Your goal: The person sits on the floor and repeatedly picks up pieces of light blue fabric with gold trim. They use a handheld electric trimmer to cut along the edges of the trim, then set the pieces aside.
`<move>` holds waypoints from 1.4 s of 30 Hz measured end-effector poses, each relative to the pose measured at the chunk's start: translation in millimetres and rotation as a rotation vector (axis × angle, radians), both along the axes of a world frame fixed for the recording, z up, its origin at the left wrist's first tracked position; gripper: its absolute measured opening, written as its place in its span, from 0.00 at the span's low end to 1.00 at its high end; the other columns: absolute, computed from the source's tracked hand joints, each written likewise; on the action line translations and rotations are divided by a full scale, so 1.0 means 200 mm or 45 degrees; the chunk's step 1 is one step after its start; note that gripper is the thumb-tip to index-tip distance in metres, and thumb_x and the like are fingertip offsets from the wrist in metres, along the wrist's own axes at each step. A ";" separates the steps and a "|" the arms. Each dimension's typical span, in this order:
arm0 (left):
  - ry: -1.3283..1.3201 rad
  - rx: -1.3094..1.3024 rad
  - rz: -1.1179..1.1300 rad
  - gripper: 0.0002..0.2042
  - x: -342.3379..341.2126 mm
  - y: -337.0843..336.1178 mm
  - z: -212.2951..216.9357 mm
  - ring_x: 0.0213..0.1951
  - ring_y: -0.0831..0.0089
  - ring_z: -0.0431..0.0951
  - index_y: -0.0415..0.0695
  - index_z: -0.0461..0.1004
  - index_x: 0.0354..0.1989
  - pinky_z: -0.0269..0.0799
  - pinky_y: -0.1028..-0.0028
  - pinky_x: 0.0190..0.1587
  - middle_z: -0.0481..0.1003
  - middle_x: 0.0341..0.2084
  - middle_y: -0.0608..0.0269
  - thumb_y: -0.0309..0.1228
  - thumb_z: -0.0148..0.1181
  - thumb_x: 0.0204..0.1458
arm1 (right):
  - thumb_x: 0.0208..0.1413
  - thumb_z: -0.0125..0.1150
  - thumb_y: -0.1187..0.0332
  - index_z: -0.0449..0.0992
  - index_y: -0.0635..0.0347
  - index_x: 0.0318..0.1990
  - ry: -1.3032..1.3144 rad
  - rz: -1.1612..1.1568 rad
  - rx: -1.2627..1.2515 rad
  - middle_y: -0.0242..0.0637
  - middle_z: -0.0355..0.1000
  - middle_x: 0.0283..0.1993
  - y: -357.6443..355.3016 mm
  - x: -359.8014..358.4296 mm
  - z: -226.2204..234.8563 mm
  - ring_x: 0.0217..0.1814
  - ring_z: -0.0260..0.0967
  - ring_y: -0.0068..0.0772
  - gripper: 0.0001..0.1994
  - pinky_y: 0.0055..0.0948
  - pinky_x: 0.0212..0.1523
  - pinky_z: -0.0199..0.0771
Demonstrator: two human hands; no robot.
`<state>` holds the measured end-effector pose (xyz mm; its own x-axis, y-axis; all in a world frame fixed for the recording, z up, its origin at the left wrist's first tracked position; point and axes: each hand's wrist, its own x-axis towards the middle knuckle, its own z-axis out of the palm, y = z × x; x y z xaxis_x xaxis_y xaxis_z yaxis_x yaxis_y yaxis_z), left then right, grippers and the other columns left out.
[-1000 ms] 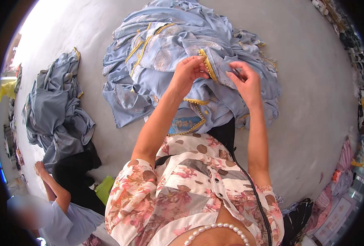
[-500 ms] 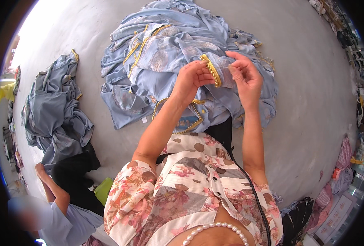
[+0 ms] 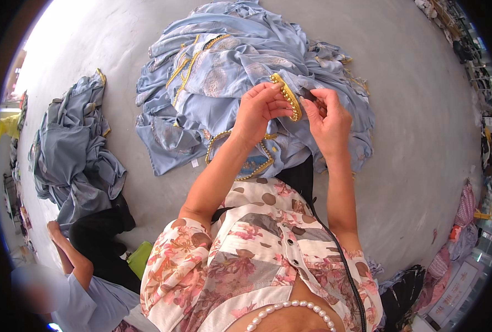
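Observation:
A large heap of light blue garments (image 3: 223,105) with gold trim lies in front of me. My left hand (image 3: 257,110) pinches the gold beaded edging (image 3: 288,99) of one blue piece, lifted over the heap. Just right of that edging is my right hand (image 3: 329,119), its thumb and bent fingers drawn together. Something small and dark shows at those fingertips, too small to name. Below my left wrist lies a neckline with gold beads (image 3: 269,152) around a blue label area.
At the left a seated person (image 3: 91,282) handles a smaller pile of blue-grey garments (image 3: 71,149). A green item (image 3: 140,259) lies beside that person. Pink cloth (image 3: 439,265) and a white box (image 3: 455,296) stand at the lower right. Grey floor (image 3: 423,133) surrounds the heap.
My right hand has come down slightly, its forefinger lower and more bent. The left hand still grips the gold edging, almost in the same place.

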<state>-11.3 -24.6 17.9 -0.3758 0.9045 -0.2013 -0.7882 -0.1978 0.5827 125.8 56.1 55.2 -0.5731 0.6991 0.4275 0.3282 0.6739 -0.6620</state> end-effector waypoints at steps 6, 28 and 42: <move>0.065 0.023 -0.047 0.06 0.01 0.00 -0.03 0.28 0.72 0.78 0.40 0.70 0.32 0.78 0.72 0.31 0.75 0.25 0.62 0.30 0.52 0.56 | 0.54 0.61 0.69 0.70 0.62 0.37 0.092 -0.012 -0.068 0.31 0.71 0.27 0.00 0.01 -0.04 0.27 0.66 0.17 0.09 0.18 0.28 0.68; 1.068 -0.173 0.170 0.13 0.03 0.02 -0.29 0.44 0.76 0.73 0.40 0.72 0.43 0.69 0.76 0.45 0.75 0.40 0.62 0.29 0.60 0.50 | 0.54 0.59 0.67 0.70 0.57 0.30 1.077 -0.058 -1.194 0.26 0.64 0.20 0.29 0.21 -0.12 0.17 0.58 0.15 0.06 0.17 0.16 0.52; 0.508 0.145 0.113 0.09 0.07 0.01 -0.02 0.32 0.84 0.73 0.36 0.71 0.36 0.71 0.81 0.37 0.75 0.30 0.68 0.20 0.61 0.46 | 0.54 0.59 0.65 0.72 0.63 0.38 0.786 0.109 -0.821 0.31 0.69 0.28 0.35 -0.15 0.16 0.20 0.60 0.17 0.10 0.18 0.20 0.56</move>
<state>3.2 -23.4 13.4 -0.4818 0.8730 0.0752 -0.4822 -0.3358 0.8091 96.8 126.7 86.4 -0.4323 0.8754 0.2161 -0.2460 0.1161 -0.9623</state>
